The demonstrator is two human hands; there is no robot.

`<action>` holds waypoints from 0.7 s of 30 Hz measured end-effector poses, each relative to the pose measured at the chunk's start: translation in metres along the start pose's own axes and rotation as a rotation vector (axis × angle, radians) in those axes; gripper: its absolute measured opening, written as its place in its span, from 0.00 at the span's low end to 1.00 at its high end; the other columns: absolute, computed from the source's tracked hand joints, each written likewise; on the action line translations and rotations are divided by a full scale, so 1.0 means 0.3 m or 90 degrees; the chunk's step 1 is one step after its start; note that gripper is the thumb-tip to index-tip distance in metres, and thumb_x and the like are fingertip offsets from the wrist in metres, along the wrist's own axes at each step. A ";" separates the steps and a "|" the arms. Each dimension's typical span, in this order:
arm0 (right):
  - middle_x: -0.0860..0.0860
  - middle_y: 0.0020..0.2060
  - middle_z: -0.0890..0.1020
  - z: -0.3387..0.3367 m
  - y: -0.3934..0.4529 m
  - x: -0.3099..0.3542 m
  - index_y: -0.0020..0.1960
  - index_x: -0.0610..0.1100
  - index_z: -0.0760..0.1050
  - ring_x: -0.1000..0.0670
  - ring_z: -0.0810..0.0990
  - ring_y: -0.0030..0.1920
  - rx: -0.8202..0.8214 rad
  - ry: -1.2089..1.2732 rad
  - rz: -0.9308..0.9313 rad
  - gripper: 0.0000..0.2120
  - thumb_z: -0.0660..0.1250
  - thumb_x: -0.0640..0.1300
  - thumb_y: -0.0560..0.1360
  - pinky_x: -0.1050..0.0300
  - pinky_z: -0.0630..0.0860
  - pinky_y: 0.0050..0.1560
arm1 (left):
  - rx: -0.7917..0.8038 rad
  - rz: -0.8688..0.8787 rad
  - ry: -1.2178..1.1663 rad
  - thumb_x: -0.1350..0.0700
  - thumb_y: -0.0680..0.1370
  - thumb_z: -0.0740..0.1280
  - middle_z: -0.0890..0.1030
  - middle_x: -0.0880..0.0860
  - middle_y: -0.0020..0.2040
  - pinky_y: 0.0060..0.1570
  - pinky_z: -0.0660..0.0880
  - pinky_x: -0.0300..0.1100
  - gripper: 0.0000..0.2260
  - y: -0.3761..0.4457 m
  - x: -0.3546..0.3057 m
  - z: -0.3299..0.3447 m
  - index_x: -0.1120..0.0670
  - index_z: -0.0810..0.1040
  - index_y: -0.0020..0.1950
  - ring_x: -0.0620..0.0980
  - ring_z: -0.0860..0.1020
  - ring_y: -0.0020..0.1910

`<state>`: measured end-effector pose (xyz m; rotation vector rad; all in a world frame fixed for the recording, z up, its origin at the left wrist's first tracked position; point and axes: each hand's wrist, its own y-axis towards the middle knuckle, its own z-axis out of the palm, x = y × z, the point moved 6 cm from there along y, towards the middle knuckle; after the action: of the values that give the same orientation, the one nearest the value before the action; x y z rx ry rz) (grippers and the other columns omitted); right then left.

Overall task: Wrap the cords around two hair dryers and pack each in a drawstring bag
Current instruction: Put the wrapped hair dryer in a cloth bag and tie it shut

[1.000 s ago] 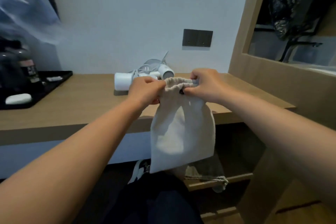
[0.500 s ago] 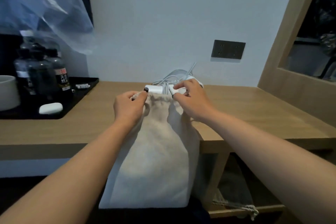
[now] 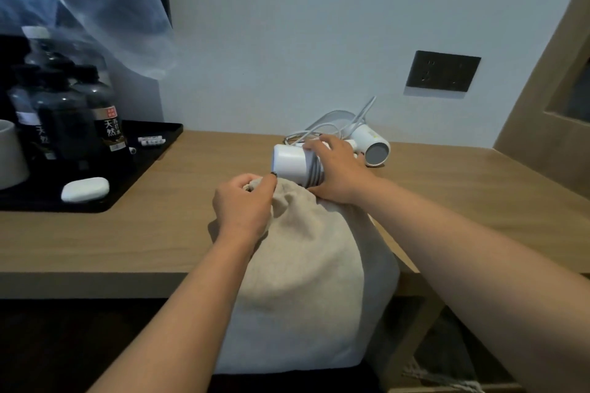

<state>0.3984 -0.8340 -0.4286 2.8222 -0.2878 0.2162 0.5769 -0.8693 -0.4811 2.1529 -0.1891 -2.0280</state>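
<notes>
Two white hair dryers (image 3: 295,166) (image 3: 372,143) lie on the desk, with one beige drawstring bag (image 3: 306,281). One black tray (image 3: 150,150) carries several dark bottles (image 3: 102,108), exact count unclear. One white case (image 3: 84,189) lies on the tray.

A pale wall (image 3: 319,41) with a dark socket plate (image 3: 443,75) backs a wooden counter (image 3: 127,233) in dim light

A hotel room seems to be showing here: bottled water (image 3: 105,112) and a cup (image 3: 9,153) are sitting on a black tray (image 3: 153,150) on a wooden tabletop (image 3: 479,201), with two hair dryers (image 3: 372,145) lying below a wall socket (image 3: 443,75).
</notes>
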 end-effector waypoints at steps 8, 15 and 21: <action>0.44 0.60 0.68 0.033 0.003 -0.017 0.71 0.52 0.62 0.40 0.70 0.61 -0.098 -0.073 0.006 0.37 0.73 0.57 0.67 0.41 0.72 0.57 | 0.024 0.023 0.002 0.54 0.71 0.71 0.72 0.46 0.24 0.31 0.67 0.39 0.10 -0.004 -0.010 0.008 0.56 0.78 0.31 0.44 0.68 0.27; 0.44 0.61 0.67 0.018 -0.036 -0.040 0.71 0.54 0.59 0.39 0.69 0.62 -0.095 -0.124 0.052 0.36 0.72 0.52 0.68 0.43 0.68 0.55 | 0.042 0.054 0.003 0.53 0.72 0.71 0.75 0.47 0.27 0.34 0.69 0.41 0.10 -0.017 -0.022 0.017 0.56 0.80 0.33 0.46 0.71 0.29; 0.44 0.59 0.66 -0.026 -0.128 -0.091 0.69 0.53 0.60 0.39 0.69 0.61 -0.089 -0.137 0.059 0.34 0.71 0.50 0.68 0.44 0.69 0.54 | 0.069 0.043 0.004 0.52 0.72 0.71 0.72 0.46 0.24 0.32 0.67 0.44 0.10 -0.033 -0.018 0.028 0.54 0.79 0.32 0.48 0.69 0.27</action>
<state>0.3794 -0.7909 -0.4368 2.6967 -0.4634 -0.0853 0.5679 -0.8589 -0.4784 2.1848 -0.3739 -2.0171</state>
